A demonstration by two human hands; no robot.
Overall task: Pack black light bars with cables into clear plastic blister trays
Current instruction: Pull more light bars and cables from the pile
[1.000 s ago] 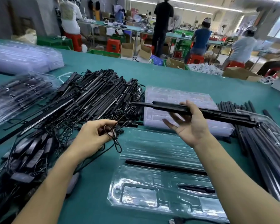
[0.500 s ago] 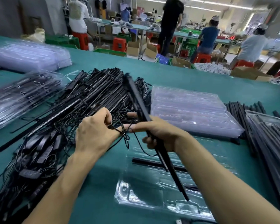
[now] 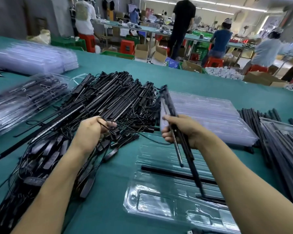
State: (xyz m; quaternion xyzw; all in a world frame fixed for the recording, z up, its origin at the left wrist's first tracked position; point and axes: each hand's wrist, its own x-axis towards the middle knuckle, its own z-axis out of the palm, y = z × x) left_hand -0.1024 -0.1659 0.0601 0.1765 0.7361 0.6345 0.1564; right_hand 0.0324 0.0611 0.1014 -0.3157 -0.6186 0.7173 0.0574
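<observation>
Head view: right hand (image 3: 184, 130) holds bars (image 3: 169, 105) over tray (image 3: 152, 204).

Beyond the teal desk (image 3: 210, 85), cardboard boxes (image 3: 141, 51), red stools (image 3: 127, 46) and green crates (image 3: 117, 55) are seen, with workers (image 3: 183, 15) gathered at a second desk (image 3: 150, 29).

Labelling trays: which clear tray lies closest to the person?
The single blister tray lowest in view, below the right hand, with a black bar lying across it; the other trays sit farther off.
</observation>
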